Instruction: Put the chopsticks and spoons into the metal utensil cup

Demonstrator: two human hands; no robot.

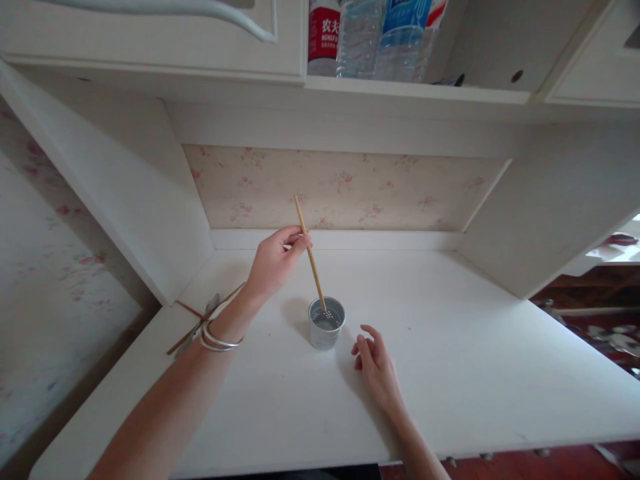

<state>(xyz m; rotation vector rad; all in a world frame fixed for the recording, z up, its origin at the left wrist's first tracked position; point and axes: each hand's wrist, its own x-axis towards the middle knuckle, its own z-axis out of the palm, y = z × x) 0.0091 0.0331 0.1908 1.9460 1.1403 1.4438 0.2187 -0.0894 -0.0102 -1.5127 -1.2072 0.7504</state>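
Note:
Near the middle of the white desktop stands a small metal cup (326, 333), upright, with holes showing inside it. My left hand (281, 257) is closed on a wooden chopstick (313, 265), pinched along its upper half. The chopstick tilts, and its lower end reaches inside the cup's rim. To the right of the cup, my right hand (374, 360) hovers low with curled fingers apart, holding nothing and not touching the cup. Left of my left wrist lie more chopsticks (181, 342) and spoons (212, 304), partly hidden by my forearm.
Above the desktop (450, 380) runs a shelf (420, 92) with several plastic bottles (360, 40). A cabinet door with a white handle (200, 9) is at the upper left. White side panels (545, 200) and a floral back wall (345, 190) enclose the desk.

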